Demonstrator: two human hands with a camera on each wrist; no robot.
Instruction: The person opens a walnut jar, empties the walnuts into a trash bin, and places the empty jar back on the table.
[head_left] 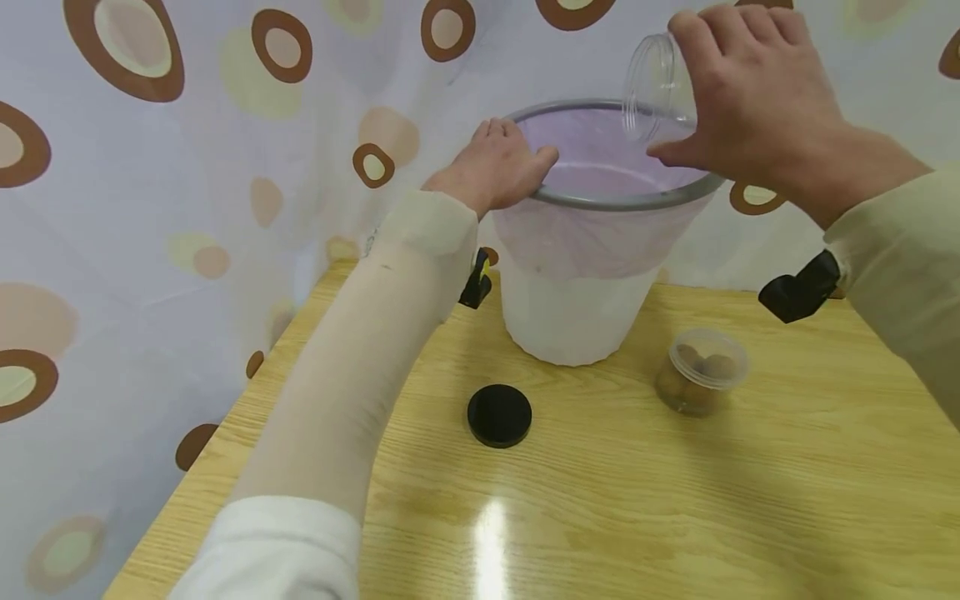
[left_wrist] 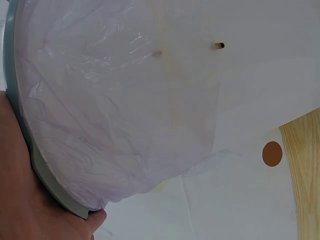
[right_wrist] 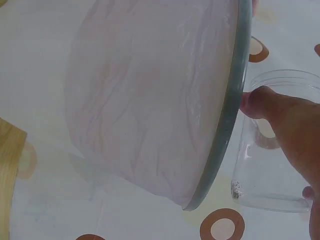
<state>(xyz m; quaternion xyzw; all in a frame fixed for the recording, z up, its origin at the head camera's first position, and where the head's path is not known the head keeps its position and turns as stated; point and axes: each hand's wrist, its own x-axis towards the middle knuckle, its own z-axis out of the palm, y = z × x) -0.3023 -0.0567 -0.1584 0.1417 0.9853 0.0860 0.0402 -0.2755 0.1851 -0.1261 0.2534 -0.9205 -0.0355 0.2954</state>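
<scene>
A white trash can with a grey rim and a thin purple bag lining it stands on the table. My left hand holds the left side of the rim, thumb lying over it. Above the can's right side, my right hand grips a clear jar, tipped on its side with its threaded mouth facing left over the opening. The jar's wall is see-through, with a few dark specks in one corner by its base. The bottom of the can's inside is hidden from the head view.
On the wooden table, a round black lid lies in front of the can. To the can's right stands a small clear tub with several brown round things in it. A patterned sheet hangs behind and at the left.
</scene>
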